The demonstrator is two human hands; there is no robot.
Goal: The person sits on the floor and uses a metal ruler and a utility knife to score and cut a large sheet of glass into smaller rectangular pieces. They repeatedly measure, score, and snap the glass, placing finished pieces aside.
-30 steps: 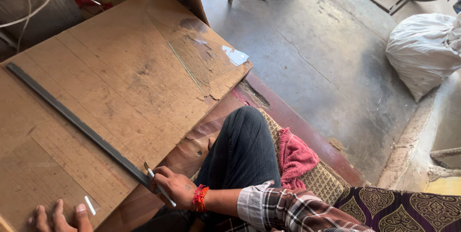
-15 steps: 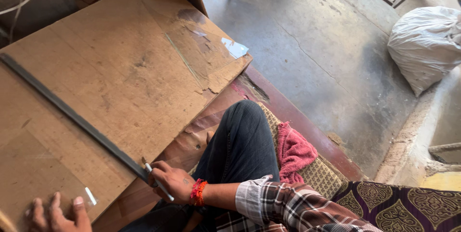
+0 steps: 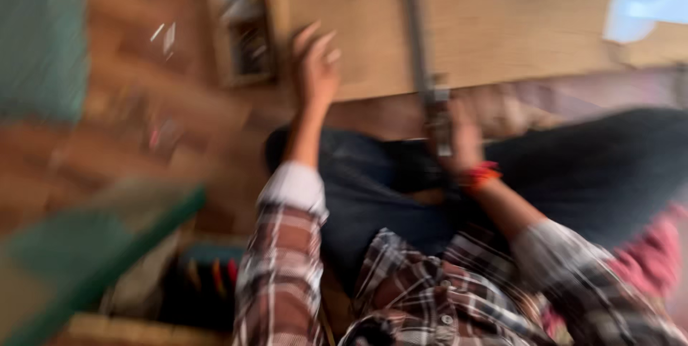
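Board (image 3: 502, 31): lies flat across the upper part of the view, its near edge just beyond the seated person's lap (image 3: 401, 181); a long straight bar (image 3: 414, 23) lies on the board and runs from its far side back over the near edge, where the right hand (image 3: 459, 138) meets the bar's near end just off the board. Left hand (image 3: 314, 66): at the board's left near corner, over its edge, well left of the bar; a boxy thing (image 3: 240, 31), too blurred to tell, lies just left of the board beside that hand.
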